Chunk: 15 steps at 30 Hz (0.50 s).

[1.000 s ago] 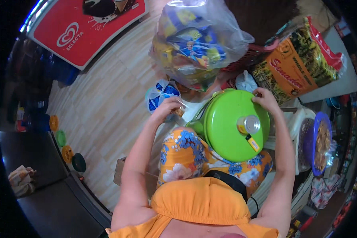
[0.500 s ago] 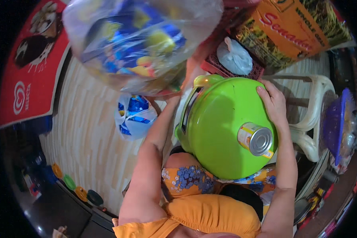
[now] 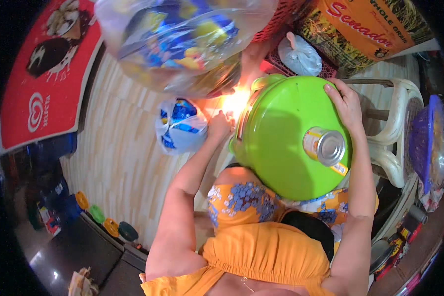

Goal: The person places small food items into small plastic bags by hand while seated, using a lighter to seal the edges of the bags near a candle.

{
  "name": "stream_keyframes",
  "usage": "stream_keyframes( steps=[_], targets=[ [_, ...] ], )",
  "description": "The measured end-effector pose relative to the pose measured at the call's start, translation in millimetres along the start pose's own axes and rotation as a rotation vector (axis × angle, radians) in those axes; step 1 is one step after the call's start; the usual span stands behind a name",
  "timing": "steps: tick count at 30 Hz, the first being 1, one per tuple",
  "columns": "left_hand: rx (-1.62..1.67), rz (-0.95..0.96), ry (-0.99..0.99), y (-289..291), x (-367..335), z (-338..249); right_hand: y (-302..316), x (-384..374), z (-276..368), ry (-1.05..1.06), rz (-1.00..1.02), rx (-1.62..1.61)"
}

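A large, round, lime-green plastic tub [image 3: 276,133] is tilted before me, its smooth curved face toward me. My right hand [image 3: 347,106] grips its far right rim, thumb and fingers bent over the edge. A tin can [image 3: 325,146] with a yellow-and-white label rests against the green surface, its silver end toward me. My left hand [image 3: 220,126] is low at the tub's left side, fingers curled; whatever it may hold is hidden. Beside these fingers a bright light [image 3: 235,102] glares and washes out the tub's left edge.
A big clear bag of blue-and-yellow packs [image 3: 182,44] hangs at upper left. Below it stands a small white bag with blue packs [image 3: 181,126]. A red crate [image 3: 325,67] bears a tied bag [image 3: 299,54]. A white plastic chair [image 3: 397,133] is at right.
My left hand has drawn back from behind the tub's left side and shows beside the small bag. A bright glare has appeared there. My right hand keeps its hold; the whole view has shifted slightly.
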State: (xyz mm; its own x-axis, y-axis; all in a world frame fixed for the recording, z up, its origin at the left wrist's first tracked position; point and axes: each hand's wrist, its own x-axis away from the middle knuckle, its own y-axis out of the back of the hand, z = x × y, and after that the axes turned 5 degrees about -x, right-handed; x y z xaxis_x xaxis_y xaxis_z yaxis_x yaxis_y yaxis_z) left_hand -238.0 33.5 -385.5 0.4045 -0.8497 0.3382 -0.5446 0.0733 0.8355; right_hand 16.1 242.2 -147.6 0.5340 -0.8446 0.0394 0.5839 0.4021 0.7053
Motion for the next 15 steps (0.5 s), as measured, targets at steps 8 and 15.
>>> stream_keyframes(
  steps=[8,15],
  targets=[
    [0.310,-0.349,-0.020,30.8,67.3,10.2,5.6,14.5,-16.3,0.046,-0.253,-0.412],
    [1.193,-0.072,0.177,38.5,108.2,10.8,18.7,106.9,44.2,0.264,-0.400,-0.236]
  ],
)
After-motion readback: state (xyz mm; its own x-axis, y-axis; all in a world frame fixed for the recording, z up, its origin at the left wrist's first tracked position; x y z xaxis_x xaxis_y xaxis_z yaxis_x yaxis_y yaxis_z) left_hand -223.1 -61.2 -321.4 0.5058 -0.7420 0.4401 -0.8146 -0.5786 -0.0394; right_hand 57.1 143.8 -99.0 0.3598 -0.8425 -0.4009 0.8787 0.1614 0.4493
